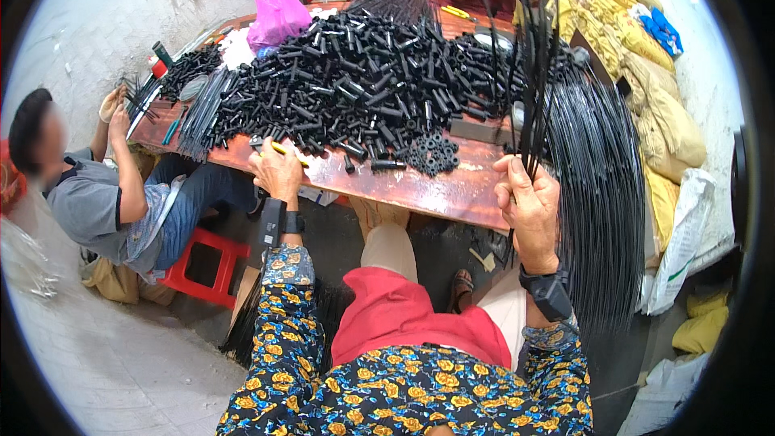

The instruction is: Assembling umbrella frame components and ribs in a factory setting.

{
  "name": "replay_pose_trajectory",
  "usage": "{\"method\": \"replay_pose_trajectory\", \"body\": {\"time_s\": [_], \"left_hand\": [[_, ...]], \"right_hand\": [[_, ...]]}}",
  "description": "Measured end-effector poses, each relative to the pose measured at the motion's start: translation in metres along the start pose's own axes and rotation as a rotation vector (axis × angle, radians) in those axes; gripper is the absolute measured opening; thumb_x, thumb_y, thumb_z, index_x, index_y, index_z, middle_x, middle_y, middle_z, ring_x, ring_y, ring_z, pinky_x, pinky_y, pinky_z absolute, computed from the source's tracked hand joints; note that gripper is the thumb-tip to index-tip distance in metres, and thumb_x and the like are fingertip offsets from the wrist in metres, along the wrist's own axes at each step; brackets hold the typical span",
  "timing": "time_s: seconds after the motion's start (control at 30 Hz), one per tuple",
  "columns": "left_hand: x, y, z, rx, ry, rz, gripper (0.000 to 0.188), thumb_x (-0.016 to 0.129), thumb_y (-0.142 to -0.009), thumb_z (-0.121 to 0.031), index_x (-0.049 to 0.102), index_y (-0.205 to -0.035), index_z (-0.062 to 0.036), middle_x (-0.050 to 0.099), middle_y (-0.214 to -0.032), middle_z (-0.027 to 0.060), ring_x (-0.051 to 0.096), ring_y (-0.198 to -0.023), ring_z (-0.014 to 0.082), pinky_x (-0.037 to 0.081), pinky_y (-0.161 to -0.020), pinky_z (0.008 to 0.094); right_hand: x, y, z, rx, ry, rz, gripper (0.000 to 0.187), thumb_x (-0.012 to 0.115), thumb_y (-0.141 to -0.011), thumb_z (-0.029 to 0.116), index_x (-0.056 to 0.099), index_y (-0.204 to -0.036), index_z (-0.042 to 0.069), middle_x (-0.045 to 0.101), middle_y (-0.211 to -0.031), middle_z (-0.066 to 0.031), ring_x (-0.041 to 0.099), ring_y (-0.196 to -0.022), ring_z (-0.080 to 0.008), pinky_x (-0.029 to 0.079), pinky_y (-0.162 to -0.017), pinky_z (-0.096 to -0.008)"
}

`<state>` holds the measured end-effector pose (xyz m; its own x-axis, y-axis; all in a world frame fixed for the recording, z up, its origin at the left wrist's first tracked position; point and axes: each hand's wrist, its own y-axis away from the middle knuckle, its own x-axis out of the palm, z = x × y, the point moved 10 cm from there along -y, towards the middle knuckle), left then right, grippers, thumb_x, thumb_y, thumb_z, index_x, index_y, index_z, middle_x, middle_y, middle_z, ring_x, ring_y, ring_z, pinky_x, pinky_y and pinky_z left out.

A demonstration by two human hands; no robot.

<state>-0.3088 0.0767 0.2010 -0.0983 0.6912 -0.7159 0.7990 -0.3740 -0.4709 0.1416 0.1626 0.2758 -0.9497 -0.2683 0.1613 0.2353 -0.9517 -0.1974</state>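
Near the table's front edge, my left hand is closed around yellow-handled pliers; their jaws are hard to make out. My right hand, raised at the right front corner, pinches several thin black cables that stand up past the far edge. A large heap of black tubular pieces covers the middle of the wooden table. In front of it, between my hands, sits a tight cluster of black ring-ended pieces.
A thick bundle of long black cables hangs over the table's right side. Yellow sacks are stacked along the right wall. A co-worker sits at the left near a red stool; others sit beyond. A pink bag stands behind the heap.
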Motion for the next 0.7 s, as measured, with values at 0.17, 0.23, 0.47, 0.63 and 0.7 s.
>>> {"method": "replay_pose_trajectory", "body": {"time_s": [0.17, 0.23, 0.47, 0.63, 0.7], "left_hand": [[-0.05, 0.018, -0.016, 0.064, 0.642, -0.057, 0.024, 0.065, -0.087, -0.017, 0.065, -0.105, -0.0013, 0.063, -0.1, 0.0155, 0.062, -0.088, 0.0242, 0.05, -0.074, 0.036], [-0.066, 0.054, -0.081, 0.03, 1.164, 0.166, 0.017, 0.059, -0.091, -0.009, 0.064, -0.103, 0.002, 0.068, -0.086, 0.0126, 0.065, -0.069, 0.0182, 0.052, -0.062, 0.0291], [-0.108, 0.211, -0.256, 0.285, 0.953, 1.323, 0.048, 0.051, -0.098, -0.041, 0.069, -0.079, -0.0005, 0.067, -0.068, 0.0091, 0.061, -0.051, 0.0117, 0.043, -0.044, 0.0212], [-0.067, 0.22, -0.299, -0.021, 1.438, 1.591, 0.048, 0.04, -0.102, -0.04, 0.052, -0.123, 0.0021, 0.067, -0.104, 0.0218, 0.068, -0.09, 0.031, 0.056, -0.075, 0.0405], [-0.062, 0.197, -0.309, -0.184, 1.754, 1.623, 0.04, 0.044, -0.101, -0.029, 0.05, -0.125, 0.002, 0.064, -0.11, 0.0245, 0.065, -0.1, 0.0384, 0.054, -0.084, 0.0487]], "right_hand": [[0.013, 0.03, 0.016, 0.18, -0.178, 0.186, 0.027, 0.045, -0.102, 0.024, 0.058, -0.11, 0.002, 0.055, -0.066, 0.0013, 0.035, -0.045, 0.0005, 0.026, -0.038, -0.0161], [0.012, 0.033, 0.012, 0.237, -0.275, 0.221, 0.026, 0.047, -0.101, 0.021, 0.056, -0.113, 0.0, 0.055, -0.069, -0.0003, 0.037, -0.045, -0.0004, 0.028, -0.038, -0.0161], [0.026, 0.072, 0.028, 0.302, -0.383, 0.401, 0.02, 0.051, -0.099, 0.017, 0.054, -0.109, 0.001, 0.056, -0.072, -0.0013, 0.044, -0.046, -0.0025, 0.036, -0.039, -0.0184], [0.035, 0.095, 0.022, 0.25, -0.244, 0.468, 0.017, 0.049, -0.099, 0.015, 0.051, -0.11, 0.003, 0.057, -0.07, -0.001, 0.045, -0.045, -0.0035, 0.037, -0.041, -0.0183], [0.035, 0.102, 0.006, 0.219, -0.148, 0.446, 0.019, 0.05, -0.099, 0.015, 0.052, -0.113, 0.003, 0.058, -0.072, -0.0021, 0.047, -0.048, -0.0048, 0.039, -0.043, -0.0191]]}}
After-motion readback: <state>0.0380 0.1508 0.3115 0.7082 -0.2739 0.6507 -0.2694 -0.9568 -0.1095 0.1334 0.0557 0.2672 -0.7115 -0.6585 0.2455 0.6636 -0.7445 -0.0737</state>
